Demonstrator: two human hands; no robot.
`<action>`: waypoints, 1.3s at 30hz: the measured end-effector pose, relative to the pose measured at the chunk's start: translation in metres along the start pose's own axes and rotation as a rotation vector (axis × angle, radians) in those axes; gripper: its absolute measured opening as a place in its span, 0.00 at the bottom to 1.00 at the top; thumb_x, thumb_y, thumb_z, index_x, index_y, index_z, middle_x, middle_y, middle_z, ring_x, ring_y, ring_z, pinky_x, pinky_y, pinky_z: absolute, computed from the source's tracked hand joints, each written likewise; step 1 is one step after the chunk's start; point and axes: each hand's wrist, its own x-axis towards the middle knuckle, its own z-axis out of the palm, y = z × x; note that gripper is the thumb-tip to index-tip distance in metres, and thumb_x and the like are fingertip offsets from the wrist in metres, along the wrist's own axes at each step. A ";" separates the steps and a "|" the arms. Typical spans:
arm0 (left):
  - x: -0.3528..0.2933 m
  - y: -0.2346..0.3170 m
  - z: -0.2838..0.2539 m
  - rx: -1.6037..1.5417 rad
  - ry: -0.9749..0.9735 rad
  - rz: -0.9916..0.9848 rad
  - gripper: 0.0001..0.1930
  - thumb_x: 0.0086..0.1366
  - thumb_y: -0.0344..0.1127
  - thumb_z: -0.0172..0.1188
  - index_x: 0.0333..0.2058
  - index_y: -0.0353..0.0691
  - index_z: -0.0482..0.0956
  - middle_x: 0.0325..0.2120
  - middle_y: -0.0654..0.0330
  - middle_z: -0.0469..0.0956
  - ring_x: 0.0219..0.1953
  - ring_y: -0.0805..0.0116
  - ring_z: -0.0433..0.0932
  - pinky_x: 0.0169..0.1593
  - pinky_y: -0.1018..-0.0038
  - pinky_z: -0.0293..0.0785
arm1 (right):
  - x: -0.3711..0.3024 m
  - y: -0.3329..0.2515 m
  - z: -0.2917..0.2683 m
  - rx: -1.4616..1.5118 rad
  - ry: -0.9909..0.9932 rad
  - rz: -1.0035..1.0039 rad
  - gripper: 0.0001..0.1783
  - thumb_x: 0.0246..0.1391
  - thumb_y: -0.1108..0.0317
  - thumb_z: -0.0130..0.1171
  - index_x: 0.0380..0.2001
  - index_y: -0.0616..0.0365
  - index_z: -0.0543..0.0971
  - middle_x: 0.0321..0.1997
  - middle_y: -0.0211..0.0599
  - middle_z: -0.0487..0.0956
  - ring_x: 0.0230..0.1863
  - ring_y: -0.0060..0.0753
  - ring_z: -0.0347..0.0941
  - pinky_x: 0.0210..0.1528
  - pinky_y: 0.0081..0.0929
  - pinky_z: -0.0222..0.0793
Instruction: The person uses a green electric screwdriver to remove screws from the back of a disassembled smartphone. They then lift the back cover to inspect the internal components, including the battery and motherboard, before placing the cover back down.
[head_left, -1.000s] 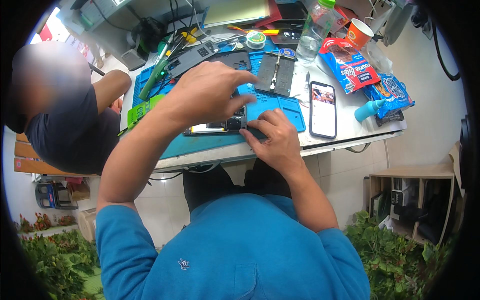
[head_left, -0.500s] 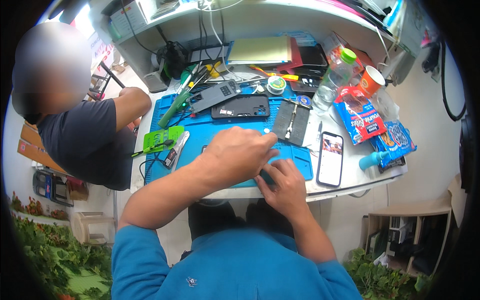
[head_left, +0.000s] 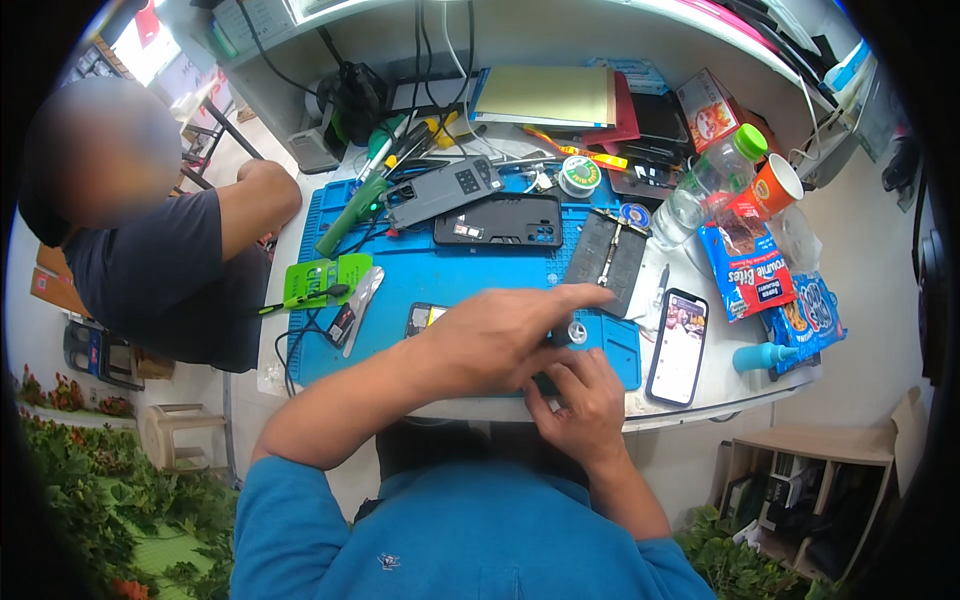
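Note:
My left hand (head_left: 490,340) reaches across to the right above the blue repair mat (head_left: 385,290). It is closed around what looks like a small dark screwdriver (head_left: 572,333) with a round silvery end; the index finger stretches out past it. Just below, my right hand (head_left: 582,400) has its fingers pinched together at something dark, mostly hidden by the hands. An opened phone (head_left: 424,319) peeks out beyond my left forearm. Past my hands lies a dark grey holder plate (head_left: 607,262) with a metal clamp bar.
A black phone case (head_left: 500,222), a grey phone back cover (head_left: 445,193) and a solder spool (head_left: 579,177) lie farther back. To the right are a lit phone (head_left: 678,348), a water bottle (head_left: 705,190), a paper cup (head_left: 773,188) and snack bags (head_left: 748,265). A person (head_left: 165,230) sits at left.
The view has shifted, so the table sits a little lower. My left hand has turned, its index finger now stretched out and the tool's silvery end showing. The opened phone shows more.

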 end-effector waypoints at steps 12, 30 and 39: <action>-0.020 -0.096 -0.061 0.148 0.662 -0.126 0.36 0.69 0.27 0.79 0.72 0.44 0.73 0.38 0.57 0.91 0.40 0.69 0.93 0.45 0.72 0.88 | 0.002 -0.003 0.003 -0.007 0.003 0.018 0.21 0.55 0.67 0.81 0.51 0.62 0.91 0.38 0.37 0.82 0.37 0.40 0.77 0.38 0.37 0.75; -0.019 -0.107 -0.051 0.168 0.709 -0.095 0.34 0.69 0.25 0.78 0.71 0.41 0.75 0.38 0.59 0.89 0.40 0.70 0.91 0.46 0.72 0.88 | 0.000 -0.003 0.005 -0.028 0.026 0.005 0.20 0.55 0.66 0.81 0.51 0.61 0.91 0.38 0.37 0.83 0.36 0.40 0.77 0.38 0.37 0.75; -0.021 -0.091 -0.050 -0.127 0.787 -0.095 0.34 0.72 0.29 0.78 0.71 0.38 0.71 0.39 0.58 0.90 0.39 0.72 0.90 0.43 0.75 0.89 | -0.001 -0.001 0.005 -0.011 0.024 0.004 0.21 0.55 0.67 0.80 0.51 0.60 0.91 0.38 0.38 0.83 0.37 0.41 0.78 0.39 0.39 0.76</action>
